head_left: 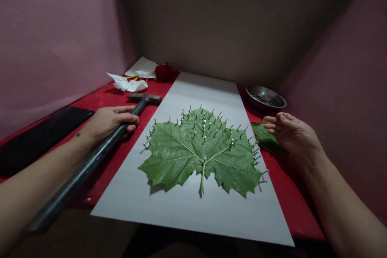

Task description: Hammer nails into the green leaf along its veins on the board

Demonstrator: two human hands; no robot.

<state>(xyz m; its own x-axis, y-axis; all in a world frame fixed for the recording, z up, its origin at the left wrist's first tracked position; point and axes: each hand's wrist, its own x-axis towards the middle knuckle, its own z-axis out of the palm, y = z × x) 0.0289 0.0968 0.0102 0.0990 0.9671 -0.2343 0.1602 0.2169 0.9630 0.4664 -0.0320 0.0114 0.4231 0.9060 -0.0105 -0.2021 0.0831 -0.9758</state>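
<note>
My left hand (105,124) is closed around the dark handle of a hammer (98,155), with its metal head pointing away from me at the left edge of a white board (178,209). On the board lies a large green leaf (175,153). Several shiny nails (204,125) stand up along its upper and side edges and down its central vein, some of them leaning. To the right of the board, my right hand (298,135) is raised with its fingertips pinched together; whatever they hold, if anything, is too small to tell. Behind it rests another green leaf (266,137).
A metal bowl (266,97) with nails inside stands at the back right on the red table (302,209). Crumpled white tissue (128,84), a dark red round object (163,72) and yellow-handled items are at the back left. A flat black object (39,135) lies far left. Walls enclose three sides.
</note>
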